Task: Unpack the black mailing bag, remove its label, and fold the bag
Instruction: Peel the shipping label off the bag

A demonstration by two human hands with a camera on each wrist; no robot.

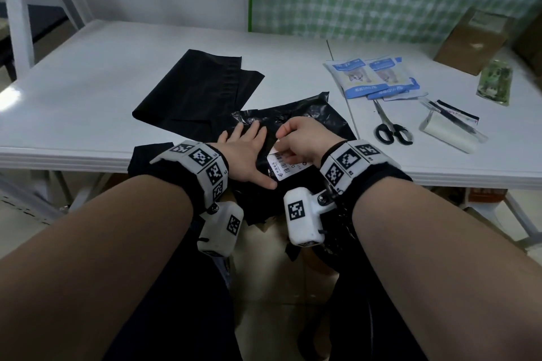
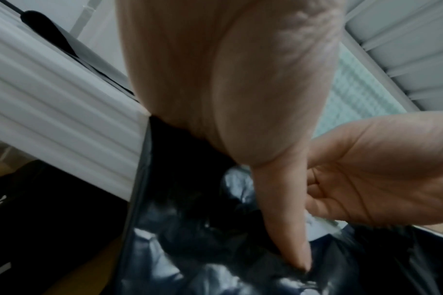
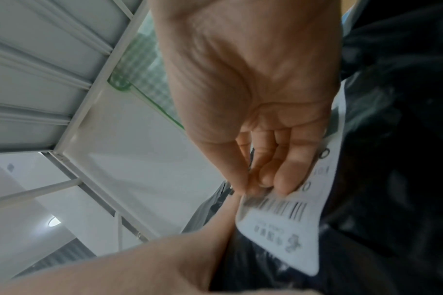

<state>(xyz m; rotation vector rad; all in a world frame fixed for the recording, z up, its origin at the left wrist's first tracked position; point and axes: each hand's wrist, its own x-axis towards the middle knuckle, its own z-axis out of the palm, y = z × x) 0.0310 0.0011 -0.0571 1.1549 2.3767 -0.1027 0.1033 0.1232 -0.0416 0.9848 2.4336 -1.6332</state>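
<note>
A white laminate table (image 1: 88,91) carries the work. A crumpled, glossy black plastic mailing bag (image 1: 311,114) lies at its near edge, with its lower part draped over the rim toward the person's lap. Its long axis appears to run from the person outward across the tabletop, though the creases make its outline hard to read. A second, flat black plastic sheet (image 1: 187,91) lies just behind and to the left.

The left hand (image 1: 246,152) lies flat on the bag with fingers straight and spread, gripping nothing. It probably serves as an anchor so that the thin film does not lift with the sticker.

The right hand (image 1: 302,141) curls its thumb and fingertips onto the upper edge of the white rectangular barcode shipping label (image 1: 281,165), pinching it where it has begun to peel. The label's long side runs roughly across the bag, left to right, near the table's rim.

Blue-and-white printed sachets (image 1: 372,79) lie off to the right, likely the unpacked contents. Nearer are black-handled scissors (image 1: 391,129), idle and well clear. Folding has not begun.
</note>
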